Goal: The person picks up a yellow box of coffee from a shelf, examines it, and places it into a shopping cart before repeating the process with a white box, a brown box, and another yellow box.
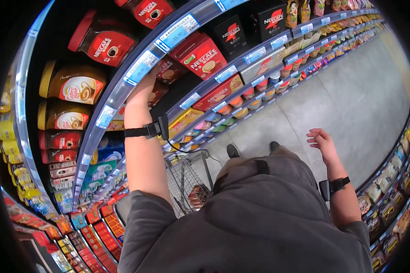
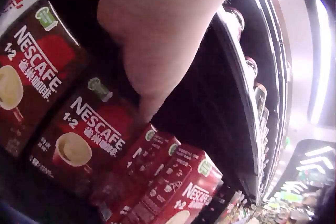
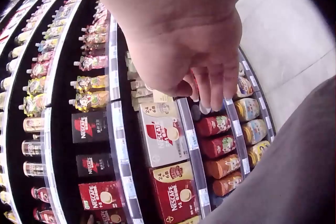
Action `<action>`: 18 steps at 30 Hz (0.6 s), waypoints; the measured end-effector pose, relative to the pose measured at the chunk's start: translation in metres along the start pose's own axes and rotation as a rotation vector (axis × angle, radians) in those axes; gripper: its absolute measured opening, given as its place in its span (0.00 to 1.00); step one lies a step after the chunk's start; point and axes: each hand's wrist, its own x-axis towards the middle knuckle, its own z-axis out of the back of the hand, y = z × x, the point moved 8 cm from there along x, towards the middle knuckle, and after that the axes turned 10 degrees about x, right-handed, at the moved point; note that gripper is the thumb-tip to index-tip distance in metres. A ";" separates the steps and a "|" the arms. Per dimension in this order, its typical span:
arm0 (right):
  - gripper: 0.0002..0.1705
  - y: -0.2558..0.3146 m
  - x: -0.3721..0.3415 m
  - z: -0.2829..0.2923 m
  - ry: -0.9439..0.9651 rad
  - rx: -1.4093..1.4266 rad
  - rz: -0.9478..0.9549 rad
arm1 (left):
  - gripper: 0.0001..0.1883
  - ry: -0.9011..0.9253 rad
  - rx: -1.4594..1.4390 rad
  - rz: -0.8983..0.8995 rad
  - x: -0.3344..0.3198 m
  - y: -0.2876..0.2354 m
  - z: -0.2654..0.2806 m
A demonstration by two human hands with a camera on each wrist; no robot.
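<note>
My left hand (image 1: 142, 91) reaches into a shelf of coffee boxes, below the price-label rail (image 1: 141, 67). In the left wrist view the hand (image 2: 157, 40) comes down at the upper corner of a dark brown Nescafe box (image 2: 84, 132); most fingers are hidden, so a grip cannot be made out. Another brown box (image 2: 31, 77) stands beside it, and red boxes (image 2: 191, 184) stand on the other side. My right hand (image 1: 322, 143) hangs away from the shelves, fingers loosely bent and holding nothing. The right wrist view shows that hand (image 3: 189, 61) with relaxed fingers.
A wire cart (image 1: 182, 182) holding a packaged item (image 1: 198, 196) stands beside my body. Coffee jars (image 1: 109, 48) line the shelf above my left forearm. Cups (image 1: 248, 93) fill lower shelves. Grey floor (image 1: 278, 118) lies between these shelves and another stocked row (image 1: 387, 182).
</note>
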 end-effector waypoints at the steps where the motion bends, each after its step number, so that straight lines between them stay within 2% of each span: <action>1: 0.19 0.000 -0.001 -0.003 -0.024 0.001 0.002 | 0.36 0.001 -0.004 -0.013 0.001 -0.002 0.007; 3: 0.19 -0.001 -0.004 -0.012 -0.055 0.011 0.001 | 0.31 0.042 -0.079 -0.049 0.002 -0.003 0.012; 6: 0.18 -0.001 -0.006 -0.028 -0.047 0.063 0.002 | 0.30 0.022 -0.085 -0.087 0.004 0.006 0.004; 8: 0.17 0.000 -0.007 -0.038 -0.048 0.077 0.026 | 0.32 0.058 -0.073 -0.093 0.004 0.013 -0.006; 10: 0.18 -0.002 -0.008 -0.044 -0.064 0.094 0.022 | 0.35 0.010 0.019 -0.194 0.005 0.010 -0.011; 14: 0.18 -0.013 -0.008 -0.049 -0.074 0.110 0.031 | 0.39 0.000 0.143 -0.228 0.004 0.005 -0.009; 16: 0.18 -0.014 -0.011 -0.050 -0.098 0.098 0.031 | 0.28 -0.067 0.088 -0.194 0.003 0.003 0.004; 18: 0.18 -0.020 -0.011 -0.047 -0.104 0.100 0.020 | 0.28 -0.067 0.074 -0.224 0.005 0.001 0.005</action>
